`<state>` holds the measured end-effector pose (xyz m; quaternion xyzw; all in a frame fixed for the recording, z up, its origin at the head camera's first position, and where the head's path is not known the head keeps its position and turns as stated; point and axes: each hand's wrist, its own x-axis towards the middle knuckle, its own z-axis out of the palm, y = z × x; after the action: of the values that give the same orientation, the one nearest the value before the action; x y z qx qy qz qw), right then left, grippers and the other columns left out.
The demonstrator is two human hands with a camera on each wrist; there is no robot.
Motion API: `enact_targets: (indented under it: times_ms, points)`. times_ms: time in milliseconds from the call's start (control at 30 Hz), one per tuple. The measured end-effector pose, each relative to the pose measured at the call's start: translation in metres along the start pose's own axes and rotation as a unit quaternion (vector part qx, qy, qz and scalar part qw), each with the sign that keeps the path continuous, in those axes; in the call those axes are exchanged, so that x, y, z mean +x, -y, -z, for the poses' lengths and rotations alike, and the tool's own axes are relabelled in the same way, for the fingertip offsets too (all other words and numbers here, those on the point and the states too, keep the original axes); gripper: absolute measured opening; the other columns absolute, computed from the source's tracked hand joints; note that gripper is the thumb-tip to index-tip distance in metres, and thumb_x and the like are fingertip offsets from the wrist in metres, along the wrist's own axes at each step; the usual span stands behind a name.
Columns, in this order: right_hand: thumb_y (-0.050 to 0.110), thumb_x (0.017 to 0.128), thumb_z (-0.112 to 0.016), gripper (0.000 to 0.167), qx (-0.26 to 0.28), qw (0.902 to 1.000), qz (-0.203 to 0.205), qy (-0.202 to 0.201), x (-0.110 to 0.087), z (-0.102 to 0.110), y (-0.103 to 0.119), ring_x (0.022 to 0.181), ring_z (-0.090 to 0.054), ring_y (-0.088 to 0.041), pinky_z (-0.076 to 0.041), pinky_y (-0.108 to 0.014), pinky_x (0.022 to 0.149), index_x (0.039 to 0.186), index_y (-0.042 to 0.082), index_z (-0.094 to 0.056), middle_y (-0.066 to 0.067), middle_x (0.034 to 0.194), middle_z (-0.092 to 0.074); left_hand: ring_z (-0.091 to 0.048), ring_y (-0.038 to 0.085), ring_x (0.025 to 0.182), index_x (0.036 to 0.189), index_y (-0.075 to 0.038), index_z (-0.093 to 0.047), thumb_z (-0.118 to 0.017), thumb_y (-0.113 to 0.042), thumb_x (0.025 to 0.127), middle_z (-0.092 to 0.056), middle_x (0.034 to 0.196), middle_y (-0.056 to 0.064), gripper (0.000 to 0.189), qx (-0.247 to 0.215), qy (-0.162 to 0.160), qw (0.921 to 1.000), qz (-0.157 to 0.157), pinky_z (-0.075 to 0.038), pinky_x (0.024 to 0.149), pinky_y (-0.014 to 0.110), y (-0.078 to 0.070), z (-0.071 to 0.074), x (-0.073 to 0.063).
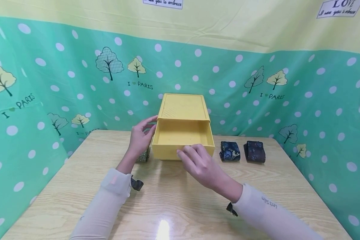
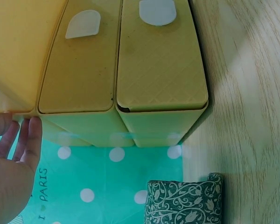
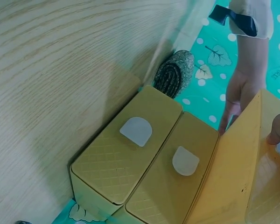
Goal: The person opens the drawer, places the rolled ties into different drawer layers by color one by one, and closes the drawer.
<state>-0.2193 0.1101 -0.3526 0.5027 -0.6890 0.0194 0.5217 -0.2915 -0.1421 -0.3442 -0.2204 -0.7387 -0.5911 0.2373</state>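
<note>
A yellow plastic drawer cabinet stands on the table, its top drawer pulled out toward me so that the inside floor shows. My right hand grips the front of this drawer, its fingers curled at the upper edge; in the right wrist view a finger lies by the pale handle. With its fingers extended, my left hand touches the cabinet's left side near the top. Two lower drawers with pale half-round handles, a middle drawer and a bottom drawer, are pushed in.
A rolled green floral cloth lies left of the cabinet, partly behind my left hand in the head view. To the right lie a dark blue patterned roll and a dark maroon roll. A green dotted curtain hangs behind the wooden table.
</note>
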Motion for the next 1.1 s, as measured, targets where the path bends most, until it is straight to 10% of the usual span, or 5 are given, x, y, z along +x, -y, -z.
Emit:
enact_targets:
  times_ms: [1100]
  points:
    - [0.000, 0.096, -0.053, 0.023, -0.005, 0.9996, 0.020, -0.020, 0.0015, 0.0089, 0.0098, 0.078, -0.060, -0.027, -0.059, -0.029, 0.068, 0.111, -0.004, -0.071, -0.015, 0.097, -0.068, -0.066, 0.044, 0.109, 0.135, 0.008, -0.061, -0.062, 0.009, 0.097, -0.064, 0.130, 0.027, 0.038, -0.006, -0.001, 1.0000, -0.001, -0.060, 0.092, 0.024, 0.0032, 0.0002, 0.0005]
